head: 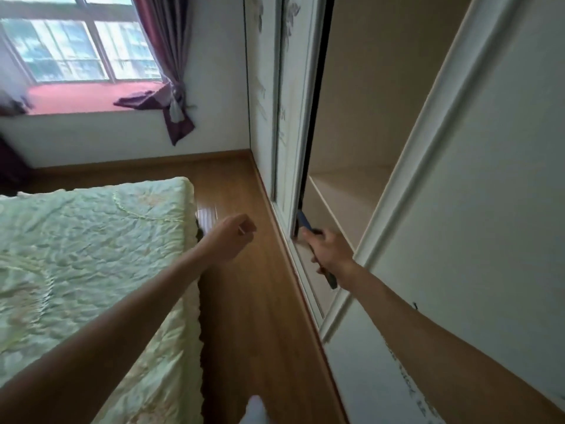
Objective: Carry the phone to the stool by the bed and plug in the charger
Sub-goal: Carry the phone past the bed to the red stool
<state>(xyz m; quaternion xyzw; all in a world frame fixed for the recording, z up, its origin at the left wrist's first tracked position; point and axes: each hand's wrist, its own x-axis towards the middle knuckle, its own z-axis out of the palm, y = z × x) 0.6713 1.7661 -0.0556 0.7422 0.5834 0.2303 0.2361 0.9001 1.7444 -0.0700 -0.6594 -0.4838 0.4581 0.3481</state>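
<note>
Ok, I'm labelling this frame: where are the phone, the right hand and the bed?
phone (304,221): head view, blue upper end above the fingers.
right hand (328,250): head view, back of the hand.
bed (91,240): head view, green quilted cover.

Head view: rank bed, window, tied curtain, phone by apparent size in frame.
1. Bed, largest, though it lies nearest the camera.
2. Window, farther away.
3. Tied curtain.
4. Phone, smallest: mostly hidden in the right hand.
</note>
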